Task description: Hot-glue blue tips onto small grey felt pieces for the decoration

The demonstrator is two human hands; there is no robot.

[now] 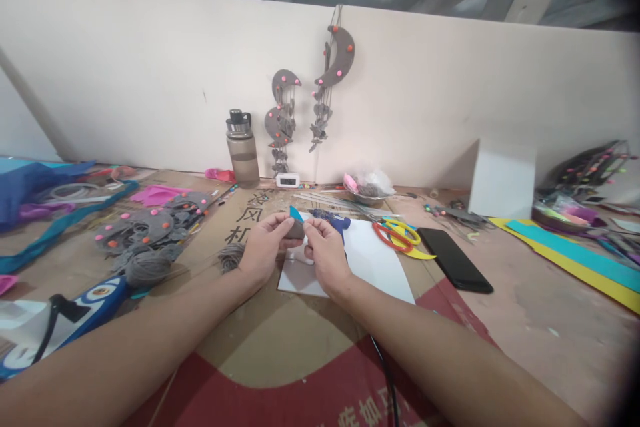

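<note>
My left hand [264, 247] and my right hand [325, 250] meet above a white sheet of paper [373, 260] on the cardboard-covered table. Together they pinch a small grey felt piece [296, 229] with a bright blue scrap [296, 214] sticking up from it. Fingers of both hands close on this small piece. Just behind the hands lies a blue glue gun [330, 218], partly hidden by my right hand. A bundle of grey yarn [231, 256] rests beside my left wrist.
Red and yellow scissors [397, 235] and a black phone [454, 258] lie to the right. A water bottle [243, 149], a small white clock [288, 180] and grey felt moon hangings [336, 57] stand at the wall. Grey felt pieces [145, 227] pile left; coloured foam strips [575, 257] lie far right.
</note>
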